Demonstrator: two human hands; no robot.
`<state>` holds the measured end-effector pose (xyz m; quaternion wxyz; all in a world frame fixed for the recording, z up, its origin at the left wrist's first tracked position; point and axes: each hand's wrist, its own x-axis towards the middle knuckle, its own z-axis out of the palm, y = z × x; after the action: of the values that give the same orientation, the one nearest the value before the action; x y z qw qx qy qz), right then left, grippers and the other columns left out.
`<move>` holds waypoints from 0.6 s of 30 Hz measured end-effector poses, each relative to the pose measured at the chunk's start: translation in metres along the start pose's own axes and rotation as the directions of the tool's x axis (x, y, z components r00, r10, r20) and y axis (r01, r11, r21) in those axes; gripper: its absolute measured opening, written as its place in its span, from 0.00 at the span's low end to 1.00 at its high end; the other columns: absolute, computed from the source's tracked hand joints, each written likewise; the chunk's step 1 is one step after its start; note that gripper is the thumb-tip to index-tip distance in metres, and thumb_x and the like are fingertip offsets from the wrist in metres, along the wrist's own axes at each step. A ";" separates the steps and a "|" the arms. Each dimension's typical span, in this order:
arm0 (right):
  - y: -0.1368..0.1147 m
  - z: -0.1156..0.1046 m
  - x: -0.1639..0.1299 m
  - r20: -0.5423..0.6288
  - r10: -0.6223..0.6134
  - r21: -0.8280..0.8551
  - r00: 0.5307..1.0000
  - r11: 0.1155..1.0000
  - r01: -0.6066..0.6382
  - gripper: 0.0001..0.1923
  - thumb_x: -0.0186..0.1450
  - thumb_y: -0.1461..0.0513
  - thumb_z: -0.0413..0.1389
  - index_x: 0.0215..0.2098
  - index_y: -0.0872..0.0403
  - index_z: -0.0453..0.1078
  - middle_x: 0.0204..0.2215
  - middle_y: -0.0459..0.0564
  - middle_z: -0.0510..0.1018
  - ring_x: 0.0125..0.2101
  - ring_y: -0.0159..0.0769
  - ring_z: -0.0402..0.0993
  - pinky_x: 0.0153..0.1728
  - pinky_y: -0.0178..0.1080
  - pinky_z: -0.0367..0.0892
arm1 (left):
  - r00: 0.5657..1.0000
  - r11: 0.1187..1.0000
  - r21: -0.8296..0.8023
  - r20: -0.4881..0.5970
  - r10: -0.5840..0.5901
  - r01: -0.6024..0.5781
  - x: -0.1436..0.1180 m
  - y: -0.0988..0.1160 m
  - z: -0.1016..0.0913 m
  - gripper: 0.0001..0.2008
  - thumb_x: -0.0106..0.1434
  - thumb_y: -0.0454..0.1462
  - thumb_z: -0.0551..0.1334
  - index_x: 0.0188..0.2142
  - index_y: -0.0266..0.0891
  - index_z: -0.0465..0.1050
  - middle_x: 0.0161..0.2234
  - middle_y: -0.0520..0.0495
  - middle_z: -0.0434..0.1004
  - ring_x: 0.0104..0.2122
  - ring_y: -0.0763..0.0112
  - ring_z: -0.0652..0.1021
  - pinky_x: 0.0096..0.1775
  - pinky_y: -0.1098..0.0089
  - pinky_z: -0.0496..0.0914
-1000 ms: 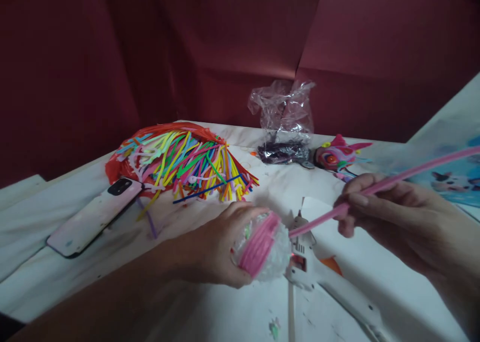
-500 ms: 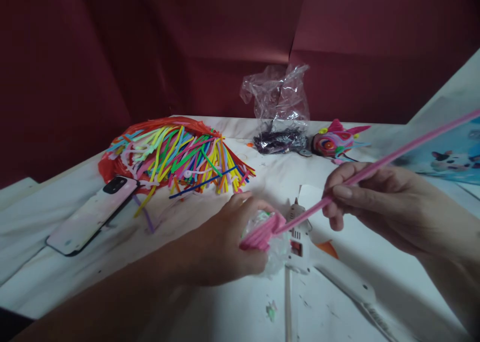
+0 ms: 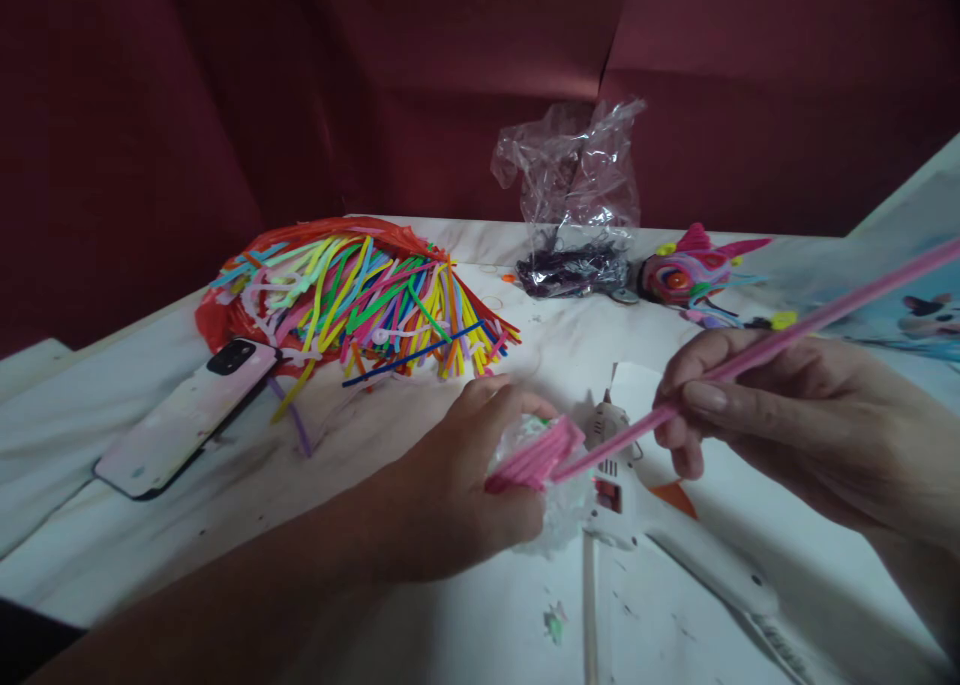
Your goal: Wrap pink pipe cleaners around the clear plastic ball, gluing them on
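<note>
My left hand (image 3: 480,495) is wrapped round a whitish, translucent lump (image 3: 559,515) that looks like crumpled plastic, with a bit of green at its top. Several pink pipe cleaners (image 3: 534,460) lie side by side across it. Between thumb and fingers, my right hand (image 3: 742,405) pinches one long pink pipe cleaner (image 3: 817,315). Its lower end reaches down to the pink rows on the lump, and its other end runs out of view at upper right. A white hot glue gun (image 3: 637,525) lies just beyond the lump, its nozzle pointing away from me.
A red bag (image 3: 214,315) spills many coloured pipe cleaners (image 3: 405,305) at the back left. Beside it lies a phone (image 3: 187,420). Clear plastic packaging (image 3: 577,195) with dark contents and a colourful pipe-cleaner figure (image 3: 682,270) stand at the back. Green scraps (image 3: 555,623) lie in front.
The view has shifted slightly, so the things on the table appear a little further right. Both hands keep their hold; the held pipe cleaner sits slightly lower against the lump.
</note>
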<state>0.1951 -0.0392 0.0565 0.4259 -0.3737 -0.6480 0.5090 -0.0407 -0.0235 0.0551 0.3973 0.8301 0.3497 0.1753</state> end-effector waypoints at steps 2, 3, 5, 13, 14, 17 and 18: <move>0.002 0.000 0.000 0.070 -0.025 0.049 0.997 0.999 0.022 0.19 0.67 0.53 0.62 0.33 0.61 0.65 0.25 0.54 0.62 0.25 0.39 0.65 0.26 0.34 0.69 | 1.000 1.000 -0.001 -0.005 0.008 -0.008 -0.001 -0.001 0.000 0.23 0.51 0.29 0.57 0.47 0.44 0.60 0.49 0.50 0.61 0.51 0.63 0.63 0.53 0.63 0.58; 0.002 0.000 0.000 0.087 -0.036 0.067 0.996 0.997 0.030 0.18 0.68 0.53 0.61 0.34 0.60 0.65 0.26 0.54 0.63 0.26 0.39 0.65 0.27 0.34 0.69 | 1.000 1.000 -0.002 -0.008 0.012 -0.012 -0.001 -0.002 0.000 0.23 0.51 0.29 0.57 0.47 0.43 0.60 0.49 0.50 0.61 0.51 0.63 0.63 0.53 0.63 0.58; 0.002 0.000 0.000 0.104 -0.051 0.087 0.993 0.995 0.042 0.16 0.69 0.55 0.61 0.35 0.60 0.66 0.27 0.54 0.63 0.26 0.38 0.65 0.27 0.32 0.69 | 1.000 1.000 -0.006 -0.021 0.020 -0.020 -0.002 -0.004 0.001 0.23 0.51 0.29 0.57 0.47 0.43 0.61 0.49 0.49 0.61 0.51 0.63 0.63 0.54 0.62 0.57; 0.009 0.008 0.005 0.116 -0.031 0.103 0.993 0.994 0.019 0.12 0.68 0.58 0.60 0.36 0.60 0.67 0.28 0.54 0.63 0.27 0.38 0.66 0.27 0.31 0.69 | 0.997 0.999 -0.007 -0.048 0.053 -0.053 -0.003 -0.009 0.002 0.23 0.52 0.29 0.58 0.48 0.42 0.60 0.48 0.49 0.62 0.50 0.64 0.64 0.52 0.64 0.58; 0.012 0.009 0.005 0.113 -0.026 0.088 0.993 0.996 0.017 0.12 0.68 0.59 0.60 0.36 0.61 0.67 0.28 0.54 0.63 0.27 0.38 0.66 0.27 0.30 0.69 | 0.998 0.999 -0.011 -0.045 0.052 -0.053 -0.003 -0.009 0.002 0.23 0.52 0.29 0.58 0.48 0.42 0.60 0.48 0.49 0.62 0.49 0.65 0.64 0.52 0.65 0.59; 0.018 0.011 0.004 0.101 -0.026 0.047 0.995 0.999 0.021 0.11 0.69 0.60 0.59 0.35 0.62 0.68 0.29 0.55 0.63 0.27 0.37 0.65 0.26 0.28 0.69 | 0.999 0.999 -0.015 -0.032 0.040 -0.040 -0.004 -0.009 0.002 0.23 0.53 0.29 0.58 0.49 0.41 0.60 0.48 0.48 0.62 0.49 0.65 0.64 0.51 0.66 0.59; 0.019 0.012 0.003 0.096 -0.027 0.040 0.995 0.999 0.024 0.12 0.69 0.60 0.59 0.34 0.63 0.68 0.29 0.55 0.63 0.27 0.36 0.65 0.25 0.27 0.68 | 0.999 0.999 -0.018 -0.028 0.034 -0.034 -0.004 -0.009 0.002 0.23 0.53 0.29 0.57 0.49 0.41 0.59 0.48 0.48 0.62 0.50 0.65 0.64 0.51 0.65 0.59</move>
<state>0.1839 -0.0370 0.0373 0.4077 -0.3321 -0.6626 0.5333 -0.0466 -0.0235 0.0465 0.3970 0.8297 0.3394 0.1968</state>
